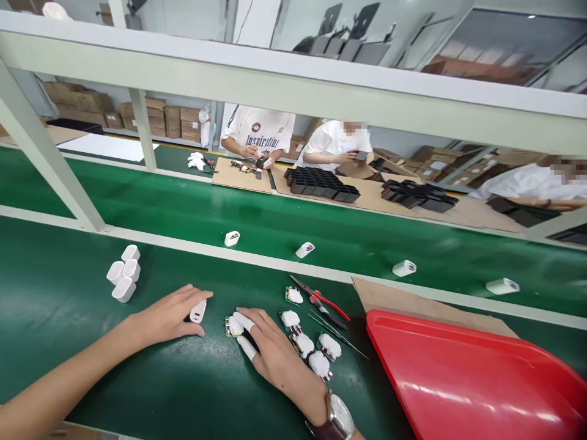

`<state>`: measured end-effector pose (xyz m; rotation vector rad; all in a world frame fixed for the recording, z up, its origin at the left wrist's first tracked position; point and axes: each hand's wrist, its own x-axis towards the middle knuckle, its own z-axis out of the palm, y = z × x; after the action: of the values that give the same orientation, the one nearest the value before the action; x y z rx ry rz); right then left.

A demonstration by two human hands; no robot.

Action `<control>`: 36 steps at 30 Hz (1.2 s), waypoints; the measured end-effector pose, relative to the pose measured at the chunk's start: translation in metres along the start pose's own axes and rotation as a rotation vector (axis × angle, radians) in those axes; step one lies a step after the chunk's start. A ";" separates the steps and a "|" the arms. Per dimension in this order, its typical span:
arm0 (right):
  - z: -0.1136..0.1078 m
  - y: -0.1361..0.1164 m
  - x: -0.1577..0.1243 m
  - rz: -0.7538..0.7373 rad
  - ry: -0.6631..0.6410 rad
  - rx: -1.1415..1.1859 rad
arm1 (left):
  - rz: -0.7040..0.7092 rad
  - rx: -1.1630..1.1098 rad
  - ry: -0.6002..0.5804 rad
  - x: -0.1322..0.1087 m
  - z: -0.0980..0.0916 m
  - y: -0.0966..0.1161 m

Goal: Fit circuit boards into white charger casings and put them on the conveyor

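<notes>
My left hand [172, 315] is closed round a white charger case [198, 311], its end with a small dark slot facing me. Just to the right, my right hand [282, 354], with white finger cots and a wristwatch, pinches a small circuit board [233, 325] topped with a white lump. The two parts are apart, low over the green bench. Several similar circuit boards [302, 345] lie close to the right hand. Behind them rest red-handled pliers [321, 302] and metal tweezers [339, 335]. Several open white cases [123, 288] stand in a cluster beyond my left forearm.
A large red bin [458, 373] sits at right over brown cardboard [426, 308]. Past a pale rail, white chargers [304, 249] are spaced along a green belt [192, 208]. Across it, co-workers handle parts beside black trays [321, 183]. A shelf beam [275, 82] crosses overhead.
</notes>
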<state>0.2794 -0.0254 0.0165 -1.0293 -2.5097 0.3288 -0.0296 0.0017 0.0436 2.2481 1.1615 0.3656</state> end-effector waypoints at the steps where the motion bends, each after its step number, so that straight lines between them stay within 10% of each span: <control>1: 0.003 0.000 -0.001 -0.006 0.029 0.013 | -0.026 -0.056 0.016 -0.002 0.009 -0.001; 9: 0.005 -0.031 0.021 -0.044 0.310 0.129 | -0.018 -0.193 0.182 -0.011 0.041 -0.016; 21: -0.001 -0.041 0.027 -0.106 0.320 0.162 | 0.068 -0.277 0.197 -0.009 0.044 -0.012; 29: 0.010 -0.046 0.020 -0.123 0.309 0.085 | 0.250 0.109 0.539 -0.003 0.062 0.002; 36: 0.008 -0.054 0.023 -0.150 0.260 -0.037 | 0.307 0.206 0.551 -0.003 0.057 0.004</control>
<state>0.2275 -0.0471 0.0354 -0.8326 -2.3460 0.0969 -0.0016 -0.0238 0.0008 2.6015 1.1462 1.0870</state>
